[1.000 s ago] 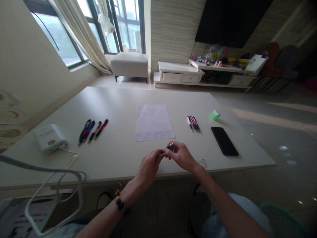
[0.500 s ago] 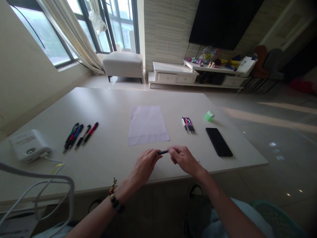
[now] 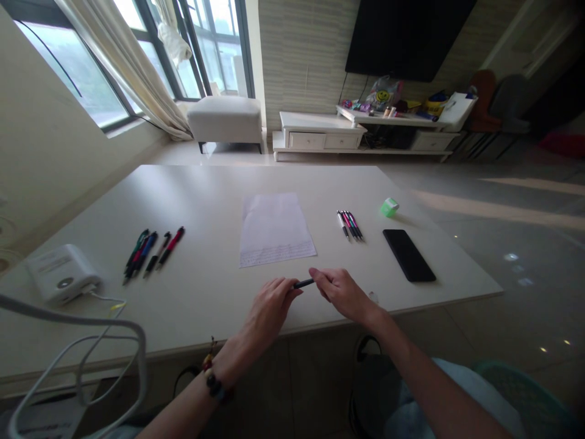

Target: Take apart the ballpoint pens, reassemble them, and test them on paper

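Observation:
Between my two hands, just above the table's front part, is a dark pen (image 3: pixel 303 283). My left hand (image 3: pixel 273 305) is closed on its left end, with a beaded bracelet on that wrist. My right hand (image 3: pixel 337 288) pinches the other end with thumb and fingers; both ends of the pen are hidden by the fingers. Just beyond the hands lies a sheet of paper (image 3: pixel 275 225) with lines of writing along its near edge. A small clear object (image 3: pixel 373 297) shows beside my right wrist; its kind is unclear.
Several pens (image 3: pixel 150 253) lie on the left of the white table (image 3: pixel 201 317), and thinner pens (image 3: pixel 350 225) on the right. A black phone (image 3: pixel 408 255) and a small green box (image 3: pixel 390 207) lie farther right. A white device (image 3: pixel 64 274) with a cable stands at left.
The view has shifted slightly. Both hands stay on the pen in nearly the same pose, and the small clear object beside my right wrist shows more fully.

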{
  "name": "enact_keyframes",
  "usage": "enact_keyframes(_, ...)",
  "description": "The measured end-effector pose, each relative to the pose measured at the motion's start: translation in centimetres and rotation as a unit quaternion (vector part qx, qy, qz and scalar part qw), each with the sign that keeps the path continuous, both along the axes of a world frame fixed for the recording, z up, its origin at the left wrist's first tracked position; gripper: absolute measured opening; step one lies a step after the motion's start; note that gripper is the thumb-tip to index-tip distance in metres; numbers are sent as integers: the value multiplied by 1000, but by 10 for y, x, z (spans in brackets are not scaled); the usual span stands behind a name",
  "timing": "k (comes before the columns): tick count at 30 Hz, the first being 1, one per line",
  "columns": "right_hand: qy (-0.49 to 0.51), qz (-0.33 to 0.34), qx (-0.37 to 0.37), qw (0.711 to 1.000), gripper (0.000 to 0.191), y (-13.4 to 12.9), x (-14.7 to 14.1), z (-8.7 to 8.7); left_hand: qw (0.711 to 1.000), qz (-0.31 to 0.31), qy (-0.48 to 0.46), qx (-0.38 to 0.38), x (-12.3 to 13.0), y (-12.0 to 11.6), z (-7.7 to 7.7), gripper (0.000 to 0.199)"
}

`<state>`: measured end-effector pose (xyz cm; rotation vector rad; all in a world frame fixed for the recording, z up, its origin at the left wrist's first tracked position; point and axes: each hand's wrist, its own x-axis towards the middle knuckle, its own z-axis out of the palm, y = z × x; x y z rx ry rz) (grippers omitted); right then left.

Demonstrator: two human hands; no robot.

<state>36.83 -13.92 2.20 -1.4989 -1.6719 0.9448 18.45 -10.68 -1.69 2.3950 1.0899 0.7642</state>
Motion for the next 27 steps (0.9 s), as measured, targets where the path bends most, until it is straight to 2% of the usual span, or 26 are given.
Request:
enact_keyframes(3, 2, 8, -1, 1000, 39, -1, -1, 0, 1000, -1, 17, 1, -3, -3, 1, 19)
enact_keyframes(8, 3, 19, -13, 1000, 44, -2, -3, -2, 1000, -4, 29, -3, -5, -5, 4, 18)
enact_keyframes(10, 1, 19, -7, 1000, 40, -2, -4, -3, 1000, 1, 27, -6, -6, -5, 4, 18)
enact_keyframes(14, -11, 11, 2, 1000, 47, -2, -6, -5, 999, -3, 33, -12, -8, -5, 4, 18)
enact_keyframes(16, -15, 18, 17, 1000, 41, -2, -6, -6, 999, 0, 37, -13, -9, -6, 3, 19)
enact_keyframes(27, -13, 21, 19, 1000, 42, -2, -10, -10, 999, 8, 36, 14, -10, -5, 1, 19)
